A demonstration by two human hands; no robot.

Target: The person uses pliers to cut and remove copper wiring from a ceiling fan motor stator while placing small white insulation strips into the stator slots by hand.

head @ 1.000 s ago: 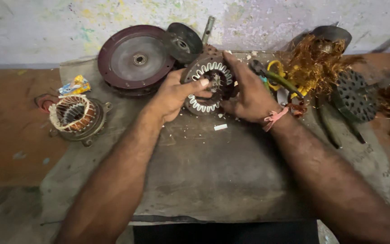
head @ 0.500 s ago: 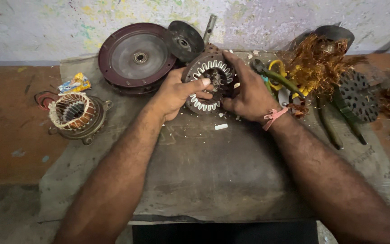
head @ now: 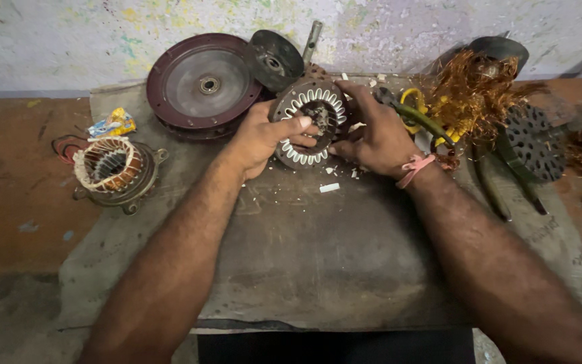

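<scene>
A round motor stator core point(head: 310, 100) with white slot liners around its bore lies tilted on the dark cloth point(head: 331, 256). My left hand point(head: 264, 138) grips its left side, thumb across the front face. My right hand point(head: 375, 138), with a pink thread at the wrist, holds its right side with fingers at the rim and near the bore. Small white scraps point(head: 329, 187) lie on the cloth just below the core.
A wound stator point(head: 111, 168) with copper coils sits at the left beside a crumpled wrapper point(head: 112, 124). Behind stand a maroon round cover point(head: 200, 82) and a dark end cap point(head: 276, 59). To the right lie tangled copper wire point(head: 476, 94), yellow-handled pliers point(head: 420, 114) and a perforated dark disc point(head: 530, 141).
Both hands stay on the stator core. My left thumb has shifted a little across its face, and the view has drifted slightly.
</scene>
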